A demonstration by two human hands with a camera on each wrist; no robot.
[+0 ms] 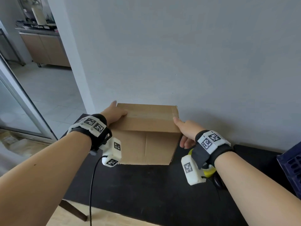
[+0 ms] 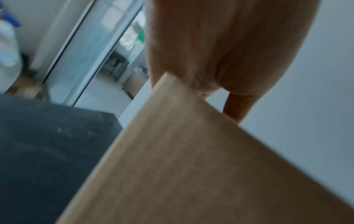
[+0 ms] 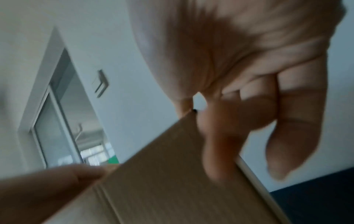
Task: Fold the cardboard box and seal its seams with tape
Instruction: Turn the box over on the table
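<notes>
A brown cardboard box (image 1: 146, 128) stands closed on the black table (image 1: 146, 185), close to the wall, with a strip of clear tape along its top seam. My left hand (image 1: 114, 111) grips its top left edge, thumb on top. My right hand (image 1: 184, 129) grips the top right edge, thumb on top and fingers curled down the right side. The left wrist view is blurred and shows my left hand (image 2: 220, 45) against a corner of the box (image 2: 191, 166). In the right wrist view my right hand (image 3: 239, 60) wraps a corner of the box (image 3: 162, 189). A yellow-green tape roll (image 1: 209, 171) lies under my right wrist.
A dark blue crate (image 1: 291, 160) sits at the table's right edge. A black cable (image 1: 92, 185) hangs from my left wrist over the table's front edge. A grey wall (image 1: 195, 62) rises right behind the box. To the left a doorway opens onto a tiled floor.
</notes>
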